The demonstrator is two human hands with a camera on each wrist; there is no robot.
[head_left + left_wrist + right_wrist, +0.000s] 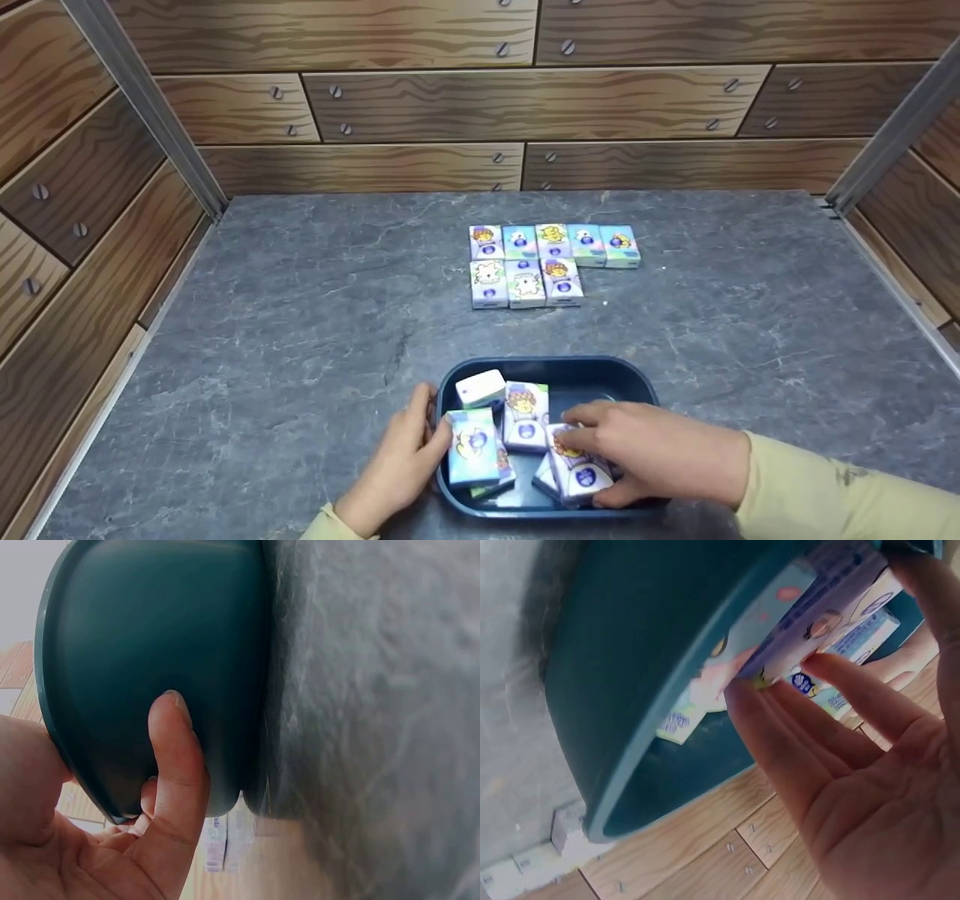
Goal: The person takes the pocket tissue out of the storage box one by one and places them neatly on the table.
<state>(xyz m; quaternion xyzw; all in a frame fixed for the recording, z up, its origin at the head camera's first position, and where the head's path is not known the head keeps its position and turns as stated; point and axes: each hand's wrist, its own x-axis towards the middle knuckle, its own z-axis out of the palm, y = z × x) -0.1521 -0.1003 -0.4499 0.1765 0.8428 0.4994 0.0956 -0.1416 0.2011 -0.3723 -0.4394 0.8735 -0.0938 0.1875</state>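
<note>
Cartoon-printed packet sat at the right near part of the teal tray, overlapping another packet. Right hand pinched it, fingertips toward its far end, thumb at its near edge. Left hand gripped the tray's left rim. My read: light edge pressure suited it, the thin-looking pack could dent; a straight-up lift looked best to avoid dragging the one below. Bracing the tray made sense. Blue packet lay at the tray's left. Beyond the tray: butted packet rows, five far, three near. Under it: grey marble-look tabletop. Behind: plank-print wall, metal corner posts.
</note>
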